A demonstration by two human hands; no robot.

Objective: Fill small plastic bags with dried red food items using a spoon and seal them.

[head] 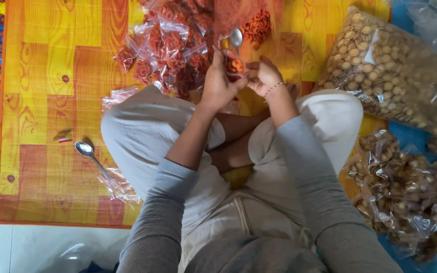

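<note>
- I see L hand (218, 86) & R hand (263, 76) pinching small clear plastic pouch of orange snacks (235, 65), steel spoon (236, 38) upright w/ it.
- 2nd metal spoon (88, 153) on yellow-orange mat (51, 76).

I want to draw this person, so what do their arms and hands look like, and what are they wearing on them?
Both arms wear long grey sleeves, soft-looking and pushed up partway, so the forearms are bare. The left hand is bare, with no ring or band that I can see. The right hand is bare too, but its wrist has a thin bracelet of small pinkish and pale beads. No gloves.
</note>
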